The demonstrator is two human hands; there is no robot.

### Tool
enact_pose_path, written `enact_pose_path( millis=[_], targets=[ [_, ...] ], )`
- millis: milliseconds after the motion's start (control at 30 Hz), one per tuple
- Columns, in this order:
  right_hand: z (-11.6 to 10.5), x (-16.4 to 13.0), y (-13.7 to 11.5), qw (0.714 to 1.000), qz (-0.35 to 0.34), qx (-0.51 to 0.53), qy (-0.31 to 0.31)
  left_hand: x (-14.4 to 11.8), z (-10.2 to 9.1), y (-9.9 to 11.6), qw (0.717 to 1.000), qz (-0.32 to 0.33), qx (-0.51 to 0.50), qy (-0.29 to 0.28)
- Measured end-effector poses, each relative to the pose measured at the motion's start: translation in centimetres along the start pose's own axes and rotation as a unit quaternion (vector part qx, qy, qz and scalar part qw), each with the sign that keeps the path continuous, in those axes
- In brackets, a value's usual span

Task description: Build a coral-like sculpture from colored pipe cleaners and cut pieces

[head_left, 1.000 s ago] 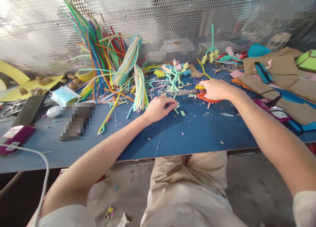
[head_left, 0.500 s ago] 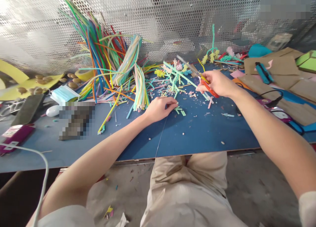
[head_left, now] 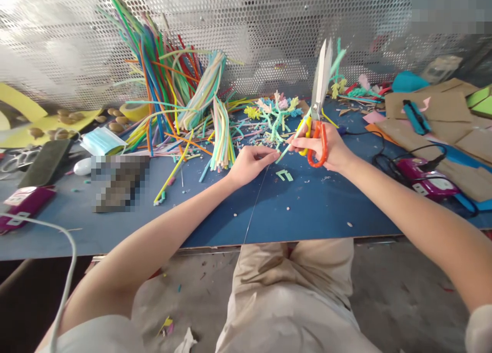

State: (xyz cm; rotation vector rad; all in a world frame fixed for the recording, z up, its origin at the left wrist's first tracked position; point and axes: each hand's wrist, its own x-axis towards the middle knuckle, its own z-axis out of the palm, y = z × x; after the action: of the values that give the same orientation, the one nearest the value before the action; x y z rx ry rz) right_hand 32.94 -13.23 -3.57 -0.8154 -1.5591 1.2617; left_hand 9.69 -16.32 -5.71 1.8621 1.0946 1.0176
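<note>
My left hand [head_left: 250, 164] is closed in a pinch above the blue table, a thin wire [head_left: 254, 204] trailing from its fingertips towards the table's front edge. My right hand [head_left: 330, 147] grips scissors [head_left: 318, 97] with orange and yellow handles, their blades pointing up and slightly apart. Its thumb and fingers also pinch a mint-green pipe cleaner [head_left: 291, 144], whose lower end meets the left fingertips; its upper part passes behind the scissors. Short green cut pieces [head_left: 284, 175] lie below the hands. Just behind stands a branched pipe-cleaner sprig [head_left: 275, 118] with yellow, pink and blue tufts.
Bundles of coloured pipe cleaners [head_left: 203, 94] lean against the perforated metal screen [head_left: 269, 30]. To the left are a face mask [head_left: 102, 140], a dark phone-like slab [head_left: 45, 163] and a purple device [head_left: 28, 204]. Cardboard pieces [head_left: 426, 107] and another purple device [head_left: 426, 178] with cables lie right.
My right hand has moved slightly left and down, bringing the pipe cleaner's end to my left fingertips. The scissors have swung from pointing left to pointing up. My left hand has barely shifted.
</note>
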Motion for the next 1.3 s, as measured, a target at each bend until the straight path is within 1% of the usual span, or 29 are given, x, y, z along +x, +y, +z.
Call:
enact_pose_path(
  millis=[167,333,433,600,800,933,1000,1067,1167,1300],
  targets=[
    [0.9,0.0,0.7,0.999,-0.006,0.012,0.034,-0.2,0.3,0.4,0.993,-0.062,-0.087,-0.052],
    [0.7,0.1,1.1,0.999,-0.031,0.018,0.041,-0.2,0.3,0.6,0.983,-0.097,-0.143,-0.06],
    [0.7,0.1,1.2,0.999,-0.033,0.012,0.041,-0.3,0.3,0.8,0.982,-0.098,-0.151,-0.061],
    [0.9,0.1,1.2,0.998,-0.024,-0.003,0.049,-0.3,0.3,0.8,0.985,-0.085,-0.133,-0.071],
    [0.8,0.3,1.6,0.998,-0.036,0.011,0.056,-0.3,0.2,0.6,0.985,-0.081,-0.13,-0.079],
    [0.8,0.2,1.5,0.998,-0.034,0.019,0.051,-0.3,0.1,0.6,0.986,-0.08,-0.122,-0.085],
    [0.7,0.3,1.2,0.998,-0.029,0.013,0.063,-0.4,0.1,0.7,0.986,-0.079,-0.112,-0.092],
    [0.5,0.4,0.9,0.996,-0.034,0.001,0.088,-0.4,0.1,0.8,0.987,-0.078,-0.101,-0.098],
    [-0.5,0.8,0.1,0.989,-0.06,-0.004,0.134,-0.5,0.0,0.9,0.988,-0.076,-0.088,-0.1],
    [-3.0,1.8,-1.2,0.98,-0.095,-0.024,0.172,-0.5,-0.1,0.9,0.989,-0.073,-0.08,-0.099]
  ],
)
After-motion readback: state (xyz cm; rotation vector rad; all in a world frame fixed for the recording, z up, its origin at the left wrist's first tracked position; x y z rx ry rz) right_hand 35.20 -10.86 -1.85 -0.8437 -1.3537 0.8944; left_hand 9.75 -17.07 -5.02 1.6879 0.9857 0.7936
